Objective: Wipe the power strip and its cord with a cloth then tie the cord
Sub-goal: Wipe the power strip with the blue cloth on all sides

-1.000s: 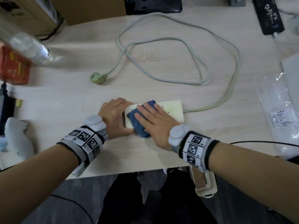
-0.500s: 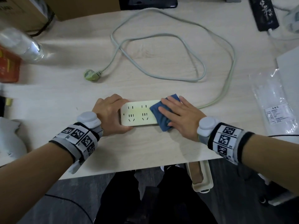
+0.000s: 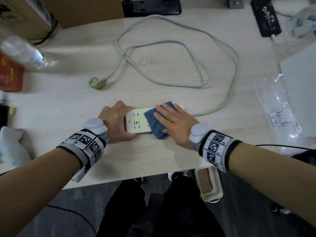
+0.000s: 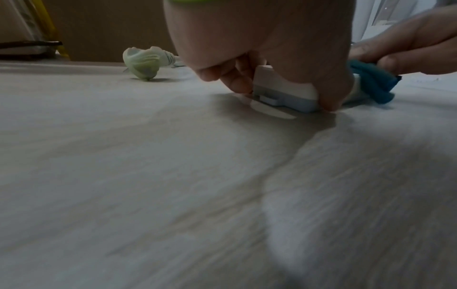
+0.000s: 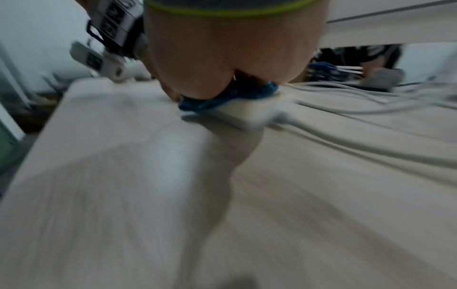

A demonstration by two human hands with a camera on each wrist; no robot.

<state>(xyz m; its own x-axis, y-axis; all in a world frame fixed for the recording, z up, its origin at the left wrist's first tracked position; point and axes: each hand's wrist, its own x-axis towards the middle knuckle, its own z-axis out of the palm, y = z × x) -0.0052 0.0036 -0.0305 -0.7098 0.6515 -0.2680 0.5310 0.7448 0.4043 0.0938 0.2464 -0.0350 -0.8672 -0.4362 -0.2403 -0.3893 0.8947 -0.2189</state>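
Observation:
A cream power strip (image 3: pixel 136 122) lies near the table's front edge. My left hand (image 3: pixel 114 120) grips its left end, fingers and thumb curled round it (image 4: pixel 284 88). My right hand (image 3: pixel 172 122) lies flat with straight fingers on a blue cloth (image 3: pixel 155 124), pressing it onto the strip's right half; the cloth (image 5: pixel 227 97) shows under the palm in the right wrist view. The grey-green cord (image 3: pixel 232 93) leaves the strip's right end and loops across the table to its plug (image 3: pixel 95 82), also visible as the plug (image 4: pixel 143 64) in the left wrist view.
A clear bottle (image 3: pixel 24 52) and a red pack (image 3: pixel 10 74) sit at the far left. A cardboard box (image 3: pixel 82 9) and a black power strip (image 3: pixel 153 6) stand at the back. A plastic bag (image 3: pixel 277 113) lies at the right.
My right hand slid the cloth from the strip's left end to its right end, then back a little leftward. My left hand has kept hold of the left end.

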